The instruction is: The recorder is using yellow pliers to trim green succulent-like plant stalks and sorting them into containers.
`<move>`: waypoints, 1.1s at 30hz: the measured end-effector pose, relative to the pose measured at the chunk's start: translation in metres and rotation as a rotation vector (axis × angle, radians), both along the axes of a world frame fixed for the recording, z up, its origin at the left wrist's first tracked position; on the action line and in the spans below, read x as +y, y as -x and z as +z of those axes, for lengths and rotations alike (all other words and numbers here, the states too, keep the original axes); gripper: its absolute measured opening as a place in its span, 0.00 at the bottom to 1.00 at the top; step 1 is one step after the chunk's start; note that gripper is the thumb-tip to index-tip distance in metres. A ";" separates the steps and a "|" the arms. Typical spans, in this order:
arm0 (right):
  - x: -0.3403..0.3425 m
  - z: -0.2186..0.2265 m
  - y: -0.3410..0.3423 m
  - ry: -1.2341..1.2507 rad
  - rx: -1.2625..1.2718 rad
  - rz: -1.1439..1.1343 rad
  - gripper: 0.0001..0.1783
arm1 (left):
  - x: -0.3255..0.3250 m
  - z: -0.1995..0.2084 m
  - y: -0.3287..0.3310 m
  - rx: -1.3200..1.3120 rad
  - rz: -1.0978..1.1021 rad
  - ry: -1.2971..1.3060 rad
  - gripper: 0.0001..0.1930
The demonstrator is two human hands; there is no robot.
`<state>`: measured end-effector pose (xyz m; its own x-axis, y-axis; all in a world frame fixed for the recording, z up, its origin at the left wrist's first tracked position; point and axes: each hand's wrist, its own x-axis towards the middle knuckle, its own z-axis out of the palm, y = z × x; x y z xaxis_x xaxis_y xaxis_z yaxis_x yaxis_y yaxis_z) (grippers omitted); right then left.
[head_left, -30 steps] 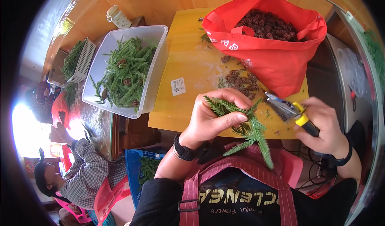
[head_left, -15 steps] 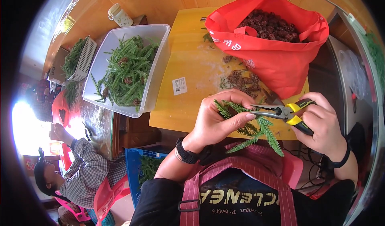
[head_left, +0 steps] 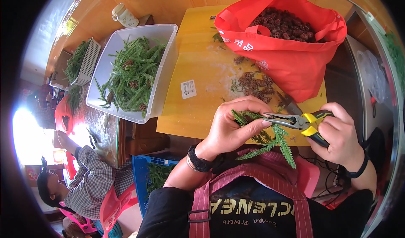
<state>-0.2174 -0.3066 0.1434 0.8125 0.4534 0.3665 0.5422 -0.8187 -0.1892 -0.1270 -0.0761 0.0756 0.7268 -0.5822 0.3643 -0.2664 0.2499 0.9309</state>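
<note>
My left hand (head_left: 228,130) pinches a green artificial pine sprig (head_left: 283,147) between thumb and fingers, above the table's near edge. Several needled twigs of it hang down past my thumb, in front of the apron. My right hand (head_left: 344,139) is closed around long-nose pliers (head_left: 300,122) with yellow and black handles. The jaws point left and reach the top of the sprig, beside my left thumb tip. They look slightly parted; what lies between them is too small to make out.
A red bag (head_left: 291,69) of pine cones (head_left: 282,25) stands on the yellow table (head_left: 194,115), with loose cones (head_left: 255,84) before it. A clear tub (head_left: 168,69) holds sprigs with cones. A blue crate (head_left: 139,174) is below. Another person (head_left: 90,179) sits at left.
Both hands have shifted slightly to the right, with the sprig and pliers. The handle end of the pliers sits a little lower.
</note>
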 end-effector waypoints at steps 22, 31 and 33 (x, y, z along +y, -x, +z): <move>0.002 0.008 0.013 0.106 -0.016 -0.061 0.14 | -0.005 -0.001 0.002 0.120 -0.070 0.083 0.05; -0.008 0.002 0.003 -0.040 0.354 -0.021 0.12 | -0.001 0.002 0.006 0.256 -0.039 0.055 0.06; -0.009 -0.004 -0.002 -0.230 0.293 0.069 0.13 | 0.000 0.003 0.006 0.273 -0.025 0.032 0.07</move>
<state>-0.2149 -0.3157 0.1396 0.8684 0.4434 0.2217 0.4901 -0.7004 -0.5189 -0.1328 -0.0762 0.0787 0.7860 -0.5928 0.1753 0.0003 0.2840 0.9588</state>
